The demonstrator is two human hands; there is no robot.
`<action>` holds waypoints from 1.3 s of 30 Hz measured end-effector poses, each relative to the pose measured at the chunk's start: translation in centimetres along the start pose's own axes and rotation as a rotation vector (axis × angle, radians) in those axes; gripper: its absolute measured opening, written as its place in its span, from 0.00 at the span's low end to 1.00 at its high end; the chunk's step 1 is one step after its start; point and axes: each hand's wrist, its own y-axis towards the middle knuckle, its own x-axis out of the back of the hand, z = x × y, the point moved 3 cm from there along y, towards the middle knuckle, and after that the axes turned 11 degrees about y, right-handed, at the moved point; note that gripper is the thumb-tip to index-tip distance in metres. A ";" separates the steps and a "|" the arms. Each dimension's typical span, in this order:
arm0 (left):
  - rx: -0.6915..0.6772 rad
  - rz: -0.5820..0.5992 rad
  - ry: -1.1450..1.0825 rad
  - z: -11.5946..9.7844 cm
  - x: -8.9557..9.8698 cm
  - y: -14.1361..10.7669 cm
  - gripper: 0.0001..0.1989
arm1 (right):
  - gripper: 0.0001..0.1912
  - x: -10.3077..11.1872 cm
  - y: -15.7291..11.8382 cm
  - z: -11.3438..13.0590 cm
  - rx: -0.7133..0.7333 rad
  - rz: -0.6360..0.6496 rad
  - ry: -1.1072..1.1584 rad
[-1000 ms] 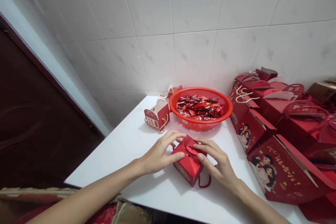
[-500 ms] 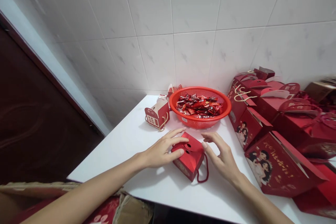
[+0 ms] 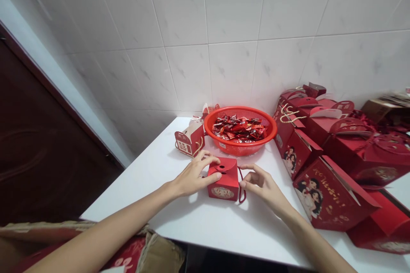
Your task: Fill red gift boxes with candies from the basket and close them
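A small red gift box [image 3: 223,185] stands on the white table, its top flaps folded over with dark holes in them and an ornate print on its front. My left hand [image 3: 195,175] grips it from the left, fingers on the top and thumb along the front upper edge. From the box's right side hangs a dark red cord handle [image 3: 242,198]. My right hand [image 3: 261,185] is at that side, thumb and fingers closed on the cord, the index fingertip by the box's edge.
Behind the box sits a red plastic basket [image 3: 240,148] of wrapped sweets [image 3: 240,128]. Left of it stands another small box [image 3: 188,140] with gold cord. Several larger red boxes [image 3: 333,196] crowd the right side. An opened cardboard carton [image 3: 163,254] is at lower left.
The red gift box has turned so its front faces me squarely. My right hand has moved in and taken the cord handle; my left hand stays on the box.
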 end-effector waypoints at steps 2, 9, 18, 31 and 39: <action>0.009 -0.001 -0.007 0.1 0.0 0.0 0.18 | 0.28 -0.1 0.2 -0.5 -0.017 0.007 0.032; 0.029 -0.005 -0.084 0.5 -0.3 0.2 0.19 | 0.22 -0.1 1.1 -1.1 -0.026 -0.019 0.057; 0.085 -0.017 -0.205 1.4 -0.9 0.5 0.21 | 0.12 -0.3 1.4 0.2 -0.073 -0.032 0.140; 0.085 -0.092 -0.400 -0.2 1.5 0.6 0.19 | 0.16 0.2 2.2 7.3 0.070 -0.079 0.292; 0.083 -0.075 -0.692 -3.9 5.2 1.3 0.13 | 0.17 0.3 2.2 8.6 0.075 -0.078 0.240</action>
